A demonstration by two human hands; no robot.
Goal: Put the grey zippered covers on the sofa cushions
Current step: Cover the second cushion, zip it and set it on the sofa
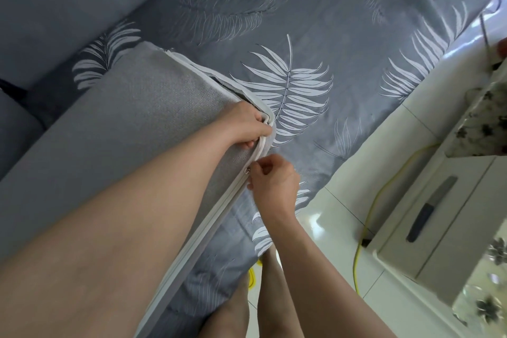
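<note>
A long sofa cushion in a grey woven cover (131,123) lies across the sofa seat. White zipper tape (216,217) runs along its near edge. My left hand (245,125) grips the corner of the cover, fingers curled over the white edge. Just below it, my right hand (274,182) pinches the small metal zipper pull (247,171) on the tape. Below the pull the zipper looks closed. Beyond the corner the cover gapes open, showing a dark slit (222,82).
The seat is spread with a grey-blue sheet printed with white leaves (296,82). Plain grey back cushions (55,8) lie at upper left. At right stand a white cabinet (439,217) and a floral-covered table (482,115); a yellow cable (367,222) trails over the white tiled floor.
</note>
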